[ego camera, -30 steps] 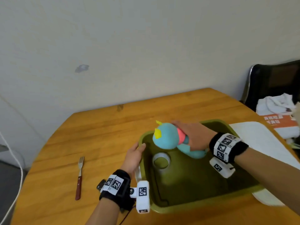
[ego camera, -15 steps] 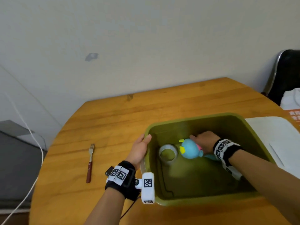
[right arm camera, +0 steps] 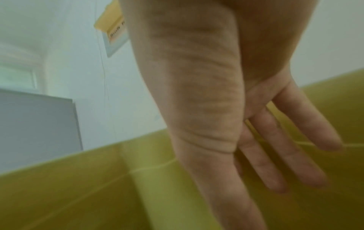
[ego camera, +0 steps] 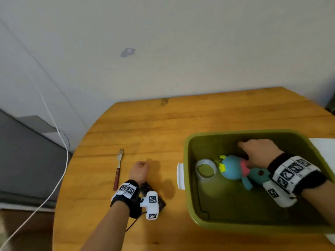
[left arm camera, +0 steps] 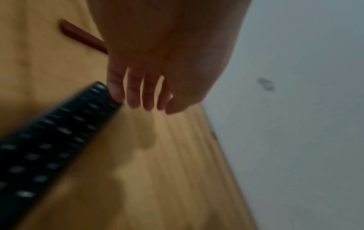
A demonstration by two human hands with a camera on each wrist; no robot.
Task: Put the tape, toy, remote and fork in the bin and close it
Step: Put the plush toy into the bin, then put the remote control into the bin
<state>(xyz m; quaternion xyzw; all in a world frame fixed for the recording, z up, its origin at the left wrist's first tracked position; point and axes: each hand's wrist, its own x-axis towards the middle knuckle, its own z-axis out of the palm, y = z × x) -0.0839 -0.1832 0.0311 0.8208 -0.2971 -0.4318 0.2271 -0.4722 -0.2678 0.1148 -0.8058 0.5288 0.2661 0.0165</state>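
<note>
The green bin [ego camera: 186, 178] stands open at the right of the wooden table. Inside it a roll of clear tape [ego camera: 206, 168] lies next to a blue plush toy [ego camera: 233, 168] with a pink band. My right hand [ego camera: 257, 153] hovers in the bin just above the toy; its fingers [right arm camera: 275, 163] are straight and hold nothing. My left hand [ego camera: 138, 171] hangs over the table between the fork [ego camera: 118, 169] and the bin, fingers [left arm camera: 133, 93] pointing down and empty. The black remote [ego camera: 159, 202] lies mostly hidden beneath that wrist, its end [left arm camera: 55, 137] beside my little finger.
A white lid [ego camera: 324, 147] lies on the table right of the bin. A white latch [ego camera: 180, 175] sits on the bin's left wall. A white cable [ego camera: 59, 138] hangs off the table's left edge. The wall runs close behind the table.
My right hand lowered the toy into the bin beside the tape and let go of it. My left hand left the bin's rim and moved left, over the remote.
</note>
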